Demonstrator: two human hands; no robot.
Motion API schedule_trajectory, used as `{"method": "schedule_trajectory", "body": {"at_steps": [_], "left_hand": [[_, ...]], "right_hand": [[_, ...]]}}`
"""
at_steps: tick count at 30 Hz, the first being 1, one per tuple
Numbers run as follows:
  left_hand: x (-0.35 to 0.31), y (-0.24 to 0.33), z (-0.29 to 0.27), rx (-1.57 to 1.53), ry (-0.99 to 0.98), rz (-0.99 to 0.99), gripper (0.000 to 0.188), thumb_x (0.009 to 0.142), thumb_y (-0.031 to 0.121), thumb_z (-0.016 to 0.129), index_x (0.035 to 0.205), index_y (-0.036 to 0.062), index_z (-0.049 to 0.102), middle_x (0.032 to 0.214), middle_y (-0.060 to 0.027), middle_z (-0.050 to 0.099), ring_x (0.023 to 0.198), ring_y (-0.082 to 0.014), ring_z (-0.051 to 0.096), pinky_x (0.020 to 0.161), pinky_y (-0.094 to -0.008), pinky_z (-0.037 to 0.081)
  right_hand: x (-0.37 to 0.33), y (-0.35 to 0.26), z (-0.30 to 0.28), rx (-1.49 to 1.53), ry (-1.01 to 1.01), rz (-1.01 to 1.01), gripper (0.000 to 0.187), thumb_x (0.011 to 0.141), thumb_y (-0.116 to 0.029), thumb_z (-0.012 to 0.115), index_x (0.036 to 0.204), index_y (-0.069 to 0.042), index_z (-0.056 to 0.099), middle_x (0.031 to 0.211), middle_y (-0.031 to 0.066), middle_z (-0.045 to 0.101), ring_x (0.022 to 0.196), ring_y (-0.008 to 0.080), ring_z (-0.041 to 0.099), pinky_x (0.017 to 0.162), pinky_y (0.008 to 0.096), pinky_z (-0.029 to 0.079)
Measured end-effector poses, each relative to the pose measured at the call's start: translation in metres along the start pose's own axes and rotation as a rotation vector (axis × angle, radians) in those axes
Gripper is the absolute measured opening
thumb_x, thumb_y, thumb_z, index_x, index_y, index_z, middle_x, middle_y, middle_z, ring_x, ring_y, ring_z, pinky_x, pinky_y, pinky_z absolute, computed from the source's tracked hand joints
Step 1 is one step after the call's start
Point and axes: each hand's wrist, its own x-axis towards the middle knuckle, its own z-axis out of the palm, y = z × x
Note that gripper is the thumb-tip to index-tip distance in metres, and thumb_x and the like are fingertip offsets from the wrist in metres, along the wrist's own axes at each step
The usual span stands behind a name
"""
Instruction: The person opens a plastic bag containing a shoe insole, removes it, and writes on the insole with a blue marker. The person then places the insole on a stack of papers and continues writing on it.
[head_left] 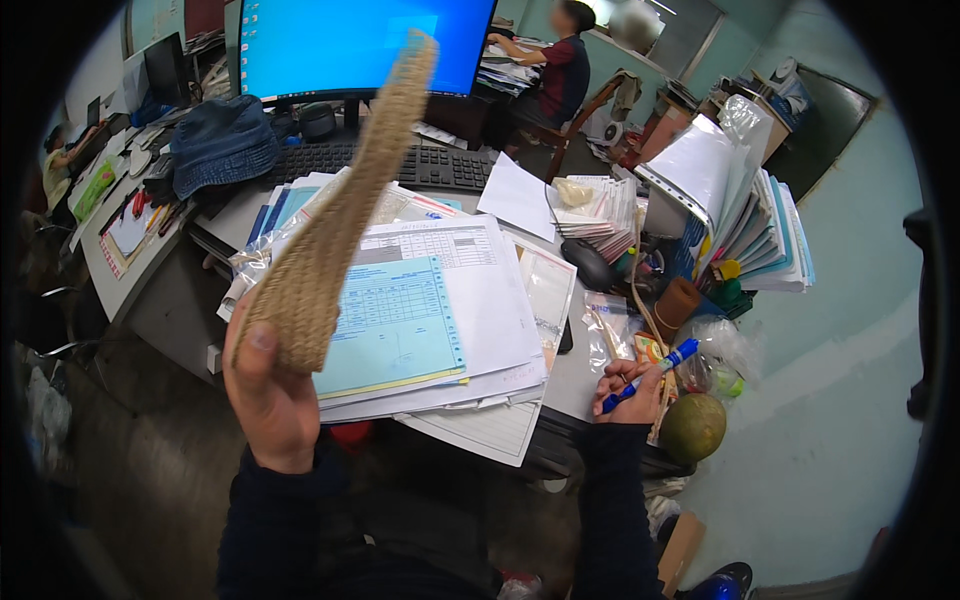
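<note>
My left hand [277, 415] is closed round the lower end of a long, tan, woven straw piece [345, 215], thumb on the near face. It stands tilted up to the right, wide at the bottom and narrower at the top, in front of the monitor; its exact kind I cannot tell. My right hand [630, 392] rests palm up at the desk's right edge, fingers curled round a blue marker pen [678, 356]. Behind the woven piece lies a light-blue printed form [400, 320] on a stack of white papers [500, 310].
A green round fruit [693, 428] sits beside my right hand. Beyond it are a brown roll [677, 303], a black mouse [586, 263] and upright folders [765, 235]. The monitor [350, 50], keyboard [450, 168] and denim hat [224, 147] are farther back. Another person [562, 75] sits beyond.
</note>
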Motion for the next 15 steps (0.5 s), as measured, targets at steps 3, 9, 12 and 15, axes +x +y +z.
{"method": "schedule_trajectory", "body": {"at_steps": [3,9,12,15], "left_hand": [[-0.003,0.002,-0.011,-0.039,0.054,-0.030,0.067,0.090,0.044,0.062,0.136,-0.0010,0.045,0.122,-0.0164,0.059,0.104,-0.0283,0.065,0.090,-0.0381,0.053],[-0.004,0.003,-0.025,-0.067,0.089,-0.009,0.062,0.092,0.044,0.060,0.135,0.0020,0.046,0.118,-0.0144,0.062,0.100,-0.0275,0.067,0.085,-0.0370,0.054],[-0.003,0.004,-0.027,-0.066,0.103,0.034,0.060,0.092,0.043,0.059,0.134,0.0020,0.046,0.116,-0.0144,0.063,0.099,-0.0271,0.067,0.084,-0.0370,0.054],[-0.002,0.005,-0.028,-0.069,0.114,0.035,0.060,0.092,0.043,0.059,0.134,0.0019,0.046,0.117,-0.0144,0.063,0.098,-0.0269,0.068,0.083,-0.0370,0.054]], "right_hand": [[-0.002,-0.003,0.004,-0.090,-0.022,0.015,0.048,0.105,-0.047,0.033,0.095,-0.002,0.046,0.077,0.0086,0.055,0.053,0.0108,0.053,0.037,0.0232,0.042],[-0.001,0.001,0.007,-0.128,-0.033,-0.056,0.034,0.104,-0.037,0.045,0.098,-0.004,0.046,0.078,0.0068,0.055,0.056,0.0102,0.055,0.038,0.0219,0.041],[0.000,0.003,0.006,-0.163,-0.055,-0.065,0.029,0.103,-0.033,0.049,0.105,-0.004,0.045,0.078,0.0057,0.055,0.056,0.0108,0.054,0.038,0.0222,0.041],[0.000,0.005,0.005,-0.191,-0.025,-0.050,0.031,0.103,-0.032,0.049,0.115,-0.004,0.045,0.076,0.0042,0.053,0.053,0.0109,0.050,0.039,0.0226,0.040]]}}
